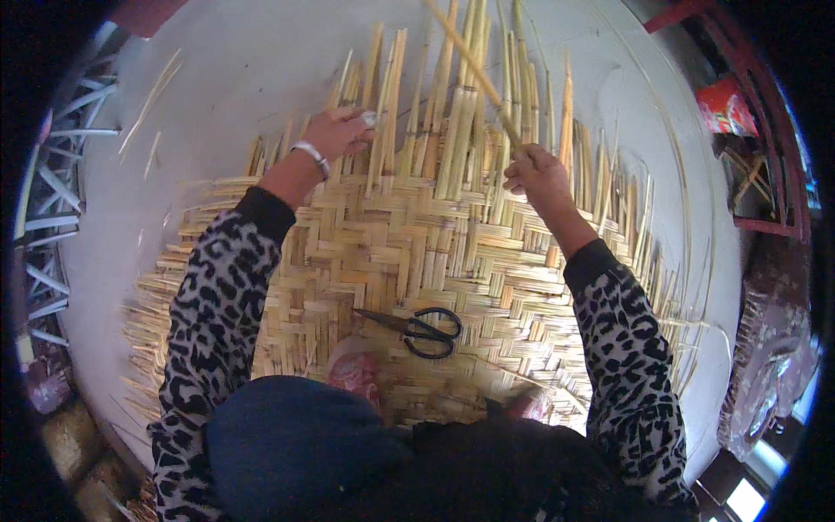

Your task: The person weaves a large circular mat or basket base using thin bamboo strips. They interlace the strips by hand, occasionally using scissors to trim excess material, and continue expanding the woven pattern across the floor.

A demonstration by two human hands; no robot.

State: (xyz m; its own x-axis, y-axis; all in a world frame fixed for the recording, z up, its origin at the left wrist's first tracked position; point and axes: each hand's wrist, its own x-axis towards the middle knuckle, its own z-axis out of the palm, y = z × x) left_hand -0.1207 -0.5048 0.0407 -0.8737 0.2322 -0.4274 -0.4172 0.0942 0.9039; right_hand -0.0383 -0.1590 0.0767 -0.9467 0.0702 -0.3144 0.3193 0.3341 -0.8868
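My right hand (pixel 541 177) is closed round the lower end of a long tan split-cane strip (pixel 477 71), which slants up and left past the far edge of the weaving. Beneath both hands lies a woven cane mat (pixel 374 222) in a zigzag pattern, its loose strip ends sticking out all round. Over the mat's far left edge my left hand (pixel 337 132) hovers near upright strip ends, its fingers loosely bent and apart, with a white wrap on one finger and a silver bracelet at the wrist. Black-handled scissors (pixel 413 329) rest on the mat's near part.
My feet in reddish footwear (pixel 355 370) are on the mat. Loose thin strips (pixel 155 91) lie on the grey floor (pixel 226 70) to the left. A metal rack (pixel 61 187) stands at the left rim. Dark red wooden furniture (pixel 765 113) and a fringed cloth (pixel 765 357) are at the right.
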